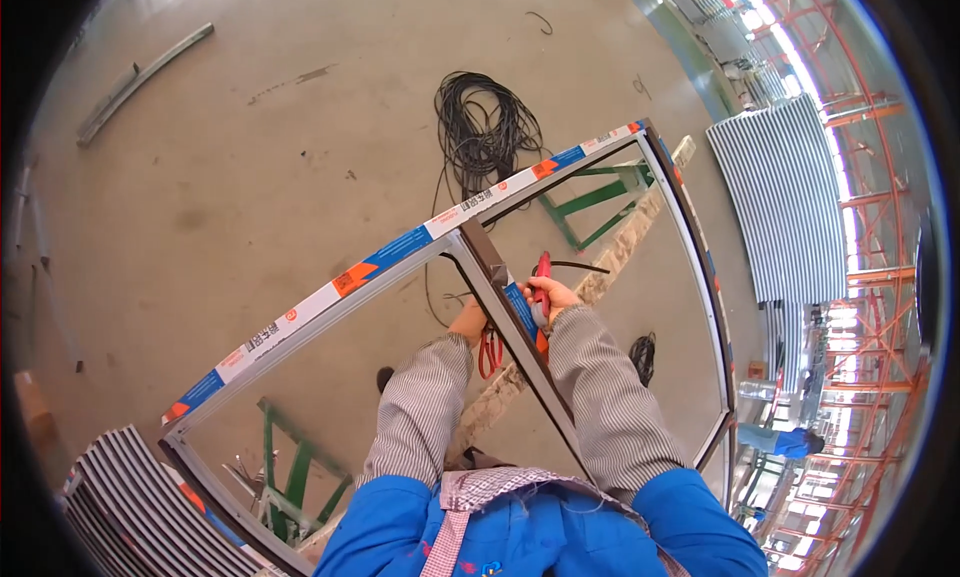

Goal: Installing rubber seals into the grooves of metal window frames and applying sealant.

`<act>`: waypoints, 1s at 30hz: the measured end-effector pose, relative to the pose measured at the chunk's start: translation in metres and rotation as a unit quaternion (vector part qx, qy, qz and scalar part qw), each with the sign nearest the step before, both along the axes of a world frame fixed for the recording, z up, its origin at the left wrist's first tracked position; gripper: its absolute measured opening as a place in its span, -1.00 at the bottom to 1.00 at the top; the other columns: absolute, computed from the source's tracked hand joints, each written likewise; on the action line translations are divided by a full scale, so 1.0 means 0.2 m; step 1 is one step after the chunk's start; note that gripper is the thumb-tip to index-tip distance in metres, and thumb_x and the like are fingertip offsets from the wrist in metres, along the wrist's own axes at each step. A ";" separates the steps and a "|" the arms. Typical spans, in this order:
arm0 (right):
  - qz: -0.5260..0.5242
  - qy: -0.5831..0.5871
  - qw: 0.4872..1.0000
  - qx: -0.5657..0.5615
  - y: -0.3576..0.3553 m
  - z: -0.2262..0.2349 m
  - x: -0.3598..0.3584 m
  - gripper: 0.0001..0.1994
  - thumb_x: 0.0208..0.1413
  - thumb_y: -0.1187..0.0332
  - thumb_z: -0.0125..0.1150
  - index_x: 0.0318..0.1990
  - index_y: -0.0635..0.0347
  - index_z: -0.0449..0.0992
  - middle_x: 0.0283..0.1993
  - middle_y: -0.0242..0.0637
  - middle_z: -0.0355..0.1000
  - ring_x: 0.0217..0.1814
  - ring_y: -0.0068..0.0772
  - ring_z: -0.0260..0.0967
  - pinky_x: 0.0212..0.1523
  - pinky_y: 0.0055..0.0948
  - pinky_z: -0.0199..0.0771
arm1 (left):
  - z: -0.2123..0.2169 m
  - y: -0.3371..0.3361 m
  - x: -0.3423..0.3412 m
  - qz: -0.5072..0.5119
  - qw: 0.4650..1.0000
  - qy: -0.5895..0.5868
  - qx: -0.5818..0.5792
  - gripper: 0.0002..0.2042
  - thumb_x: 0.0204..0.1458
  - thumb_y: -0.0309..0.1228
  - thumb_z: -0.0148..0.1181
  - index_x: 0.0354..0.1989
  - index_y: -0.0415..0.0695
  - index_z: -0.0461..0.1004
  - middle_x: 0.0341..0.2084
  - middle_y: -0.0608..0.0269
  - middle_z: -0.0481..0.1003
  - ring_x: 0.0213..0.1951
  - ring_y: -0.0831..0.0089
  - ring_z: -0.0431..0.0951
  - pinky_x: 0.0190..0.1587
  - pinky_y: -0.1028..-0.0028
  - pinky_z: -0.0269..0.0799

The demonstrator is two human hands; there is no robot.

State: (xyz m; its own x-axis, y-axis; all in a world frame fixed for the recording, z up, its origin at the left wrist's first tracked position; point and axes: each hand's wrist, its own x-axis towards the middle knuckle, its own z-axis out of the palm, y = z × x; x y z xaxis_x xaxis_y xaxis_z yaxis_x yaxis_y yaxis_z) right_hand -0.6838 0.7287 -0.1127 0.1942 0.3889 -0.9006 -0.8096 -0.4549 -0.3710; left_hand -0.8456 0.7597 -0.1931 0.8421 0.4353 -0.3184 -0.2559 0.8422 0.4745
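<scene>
A large window frame (pixel 330 295) with a middle bar (pixel 518 352) is in front of me, its edges wrapped in white, blue and orange film. At the bar's right side my right hand (pixel 560 299) is closed around a red hand tool (pixel 543 275), whose exact kind I cannot make out. A thin black strip (pixel 582 266) sticks out to the right of it. My left hand (pixel 468 321) is on the bar's left side, its fingers mostly hidden behind the bar. Red loops (pixel 489 353) hang just below that hand.
Green trestles (pixel 298 477) and a worn wooden beam (pixel 630 239) lie beneath the frame. A coil of black cable (pixel 480 127) rests on the floor beyond. Ribbed panels are stacked on the right (pixel 780 202) and lower left (pixel 140 507). Another person (pixel 790 442) is far right.
</scene>
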 end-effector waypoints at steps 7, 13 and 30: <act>-0.014 -0.052 0.998 0.028 0.03 -0.04 -0.04 -0.75 -0.02 0.40 0.17 -0.21 0.32 0.32 -0.27 -0.05 0.42 -0.46 -0.27 0.39 -0.49 -0.43 0.46 | -0.17 -0.01 -0.11 -0.053 0.972 0.126 0.190 -0.72 0.05 -0.42 -0.05 -0.06 -0.14 0.38 -0.37 0.38 0.46 -0.47 0.60 0.38 -0.42 0.54 0.32; 0.084 -0.386 0.918 -0.035 -0.14 0.32 -0.24 -0.82 0.06 0.38 0.10 -0.27 0.34 0.36 -0.44 -0.15 0.44 -0.54 -0.41 0.40 -0.57 -0.51 0.41 | -0.15 -0.04 -0.57 0.110 0.910 0.350 0.195 -0.82 0.00 -0.47 -0.02 -0.24 -0.21 0.44 -0.50 0.32 0.44 -0.53 0.63 0.33 -0.50 0.60 0.24; 0.454 -0.708 0.539 -0.037 -0.25 0.56 -0.56 -0.76 0.08 0.24 0.02 -0.15 0.15 0.30 -0.49 -0.08 0.40 -0.47 -0.09 0.39 -0.45 -0.29 0.37 | 0.23 0.09 -0.23 0.148 0.797 0.469 0.351 -0.72 -0.01 -0.23 0.05 -0.49 -0.25 0.35 -0.65 -0.03 0.34 -0.56 0.09 0.33 -0.48 0.27 0.21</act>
